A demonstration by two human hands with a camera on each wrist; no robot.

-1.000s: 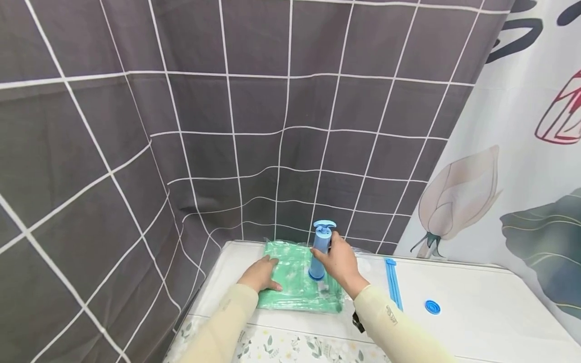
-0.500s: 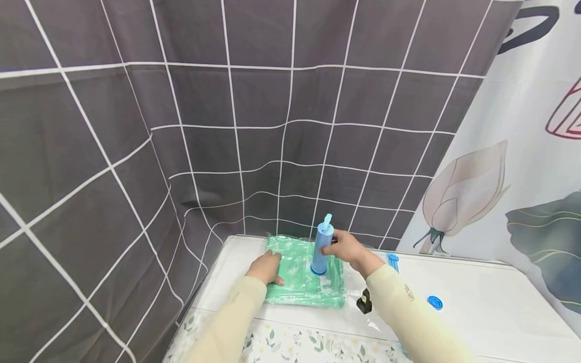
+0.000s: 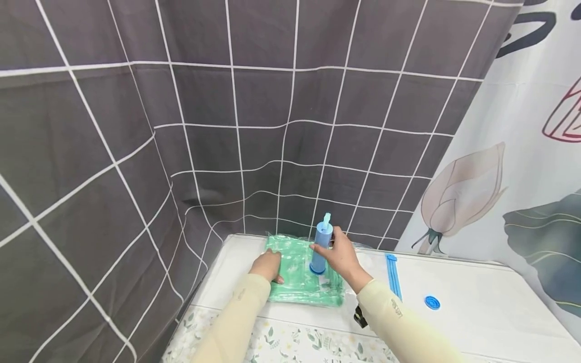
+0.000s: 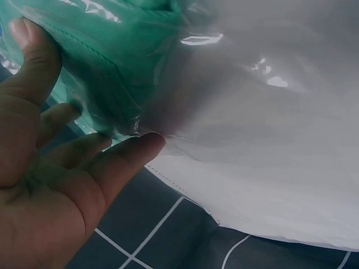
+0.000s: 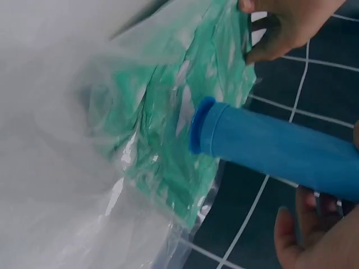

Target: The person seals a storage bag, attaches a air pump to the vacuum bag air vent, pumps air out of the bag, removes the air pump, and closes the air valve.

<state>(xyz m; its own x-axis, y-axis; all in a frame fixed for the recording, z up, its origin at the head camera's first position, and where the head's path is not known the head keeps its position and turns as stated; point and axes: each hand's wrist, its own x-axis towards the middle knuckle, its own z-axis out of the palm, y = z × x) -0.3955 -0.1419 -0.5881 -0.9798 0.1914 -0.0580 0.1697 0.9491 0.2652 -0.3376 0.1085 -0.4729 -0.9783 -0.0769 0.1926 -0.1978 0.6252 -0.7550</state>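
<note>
The white table (image 3: 476, 302) stood in a corner of the room, and its far edge and left edge touched a dark grey curtain (image 3: 254, 111) with a pattern of thin white lines in squares. On the right side hung a white curtain (image 3: 522, 151) printed with a pale flower bud and dark green leaves. At the near edge of the table lay a cloth with small leaves (image 3: 295, 348). The vacuum bag (image 3: 295, 277), clear plastic with a folded green textile inside, lay flat near the far left corner of the table. The blue hand pump (image 3: 321, 244) stood upright on the bag, its base touching the plastic on the right part of the green textile. The right hand (image 3: 340, 257) was curled around the body of the pump, and in the right wrist view the fingers (image 5: 303, 224) lay just beside the blue tube. The left hand (image 3: 268, 265) lay flat on the left part of the bag, with the fingers spread and rather straight; in the left wrist view the fingertips (image 4: 143, 143) touched the plastic at the edge of the green textile. To the right of the bag, a blue zip strip (image 3: 393, 275) ran across another clear bag, and a round blue valve (image 3: 432, 302) lay near it, well apart from both hands
</note>
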